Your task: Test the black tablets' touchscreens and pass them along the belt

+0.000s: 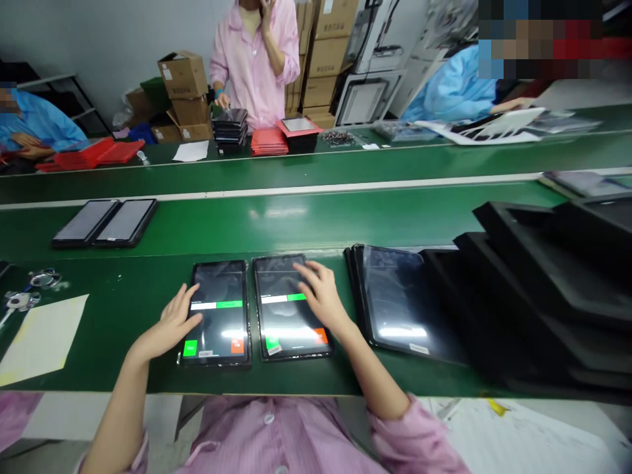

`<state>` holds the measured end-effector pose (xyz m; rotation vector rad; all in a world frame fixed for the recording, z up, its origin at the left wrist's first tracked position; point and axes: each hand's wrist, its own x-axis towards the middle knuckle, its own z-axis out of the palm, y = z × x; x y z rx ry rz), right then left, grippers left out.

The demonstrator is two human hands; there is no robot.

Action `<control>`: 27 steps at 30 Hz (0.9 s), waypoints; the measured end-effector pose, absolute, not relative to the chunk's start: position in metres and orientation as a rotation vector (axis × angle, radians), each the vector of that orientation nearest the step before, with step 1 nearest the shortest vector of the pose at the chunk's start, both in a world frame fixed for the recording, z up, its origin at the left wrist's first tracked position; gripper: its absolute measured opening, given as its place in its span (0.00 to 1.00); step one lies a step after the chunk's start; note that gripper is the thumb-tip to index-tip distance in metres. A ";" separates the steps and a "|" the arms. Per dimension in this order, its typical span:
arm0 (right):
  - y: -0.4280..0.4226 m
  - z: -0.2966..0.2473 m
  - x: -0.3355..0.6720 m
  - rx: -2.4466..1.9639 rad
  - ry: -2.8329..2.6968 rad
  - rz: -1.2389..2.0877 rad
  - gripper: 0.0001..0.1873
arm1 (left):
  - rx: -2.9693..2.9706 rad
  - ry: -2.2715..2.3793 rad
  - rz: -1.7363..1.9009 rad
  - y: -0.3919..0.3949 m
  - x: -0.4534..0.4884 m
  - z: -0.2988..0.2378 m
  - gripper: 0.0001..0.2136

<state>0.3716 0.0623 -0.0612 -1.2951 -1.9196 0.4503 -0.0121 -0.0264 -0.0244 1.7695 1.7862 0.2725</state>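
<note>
Two black tablets lie side by side in front of me, their screens lit with white and green bars and with green and orange squares. Over the left edge of the left tablet (220,329) my left hand (170,324) rests with its fingers spread. My right hand (322,295) is above the right side of the right tablet (284,322), fingers apart and pointing at the screen. Whether its fingertips touch the glass I cannot tell. Neither hand grips anything. Right of them sits a stack of dark tablets (395,303) with film on top.
Black trays (523,283) are piled at the right. Two more tablets (126,220) lie on the green belt (306,224). A yellowish sheet (47,336) is at the left. Across the bench, a person in pink (257,59) stands by red sleeves (269,141); people in blue sit either side.
</note>
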 end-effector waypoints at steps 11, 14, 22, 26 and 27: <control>0.110 -0.109 0.382 -1.364 -1.332 0.917 0.21 | 2.372 1.904 -0.181 0.114 0.104 -0.014 0.17; 0.108 -0.109 0.381 -1.360 -1.314 0.933 0.19 | 2.403 1.945 -0.230 0.115 0.108 -0.016 0.16; 0.105 -0.108 0.373 -1.407 -1.276 0.870 0.19 | 2.386 1.914 -0.289 0.122 0.117 -0.012 0.19; 0.104 -0.106 0.373 -1.419 -1.261 0.859 0.17 | 2.324 1.816 -0.146 0.105 0.095 -0.006 0.23; 0.104 -0.106 0.373 -1.413 -1.263 0.867 0.16 | 2.285 1.833 -0.054 0.094 0.083 -0.006 0.25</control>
